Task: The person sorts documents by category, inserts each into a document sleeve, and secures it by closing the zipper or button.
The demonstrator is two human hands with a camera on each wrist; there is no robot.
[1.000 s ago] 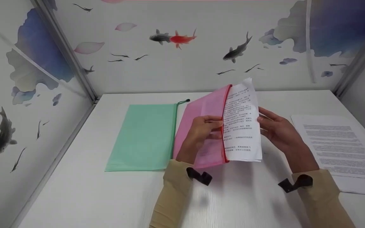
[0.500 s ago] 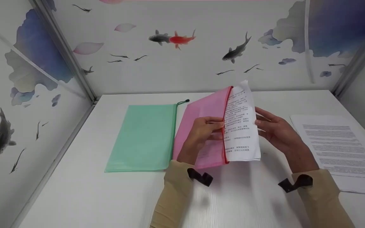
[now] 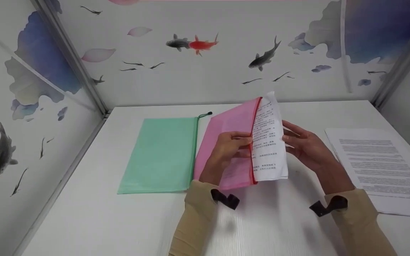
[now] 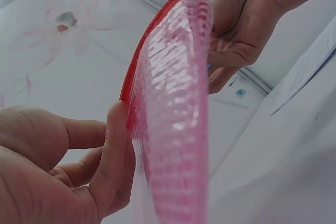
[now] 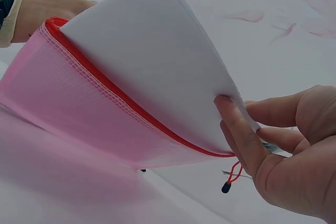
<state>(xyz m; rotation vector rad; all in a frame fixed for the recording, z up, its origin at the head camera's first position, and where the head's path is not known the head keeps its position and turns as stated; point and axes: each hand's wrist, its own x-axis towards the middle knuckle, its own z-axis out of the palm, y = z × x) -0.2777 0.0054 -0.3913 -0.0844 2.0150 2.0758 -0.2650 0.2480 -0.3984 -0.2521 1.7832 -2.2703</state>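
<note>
A pink mesh zipper pouch (image 3: 226, 121) with a red zipper edge is held tilted above the table. Printed paper sheets (image 3: 267, 142) stand partly inside it and stick out past the zipper on the right. My left hand (image 3: 228, 147) pinches the pouch at its zippered opening, fingertips on the red edge in the left wrist view. My right hand (image 3: 306, 145) pinches the outer edge of the sheets between thumb and fingers; the right wrist view shows the blank back of the paper (image 5: 147, 51). A red pull cord (image 5: 234, 177) hangs from the zipper's end.
A green zipper pouch (image 3: 160, 154) lies flat on the white table (image 3: 119, 224), left of the pink one. Another stack of printed sheets (image 3: 379, 163) lies at the right. Walls with painted fish (image 3: 203, 44) enclose the back and sides.
The right hand has moved left, pushing the paper deeper into the pink pouch, so a narrower strip shows. The left hand has stayed nearly still on the pouch edge.
</note>
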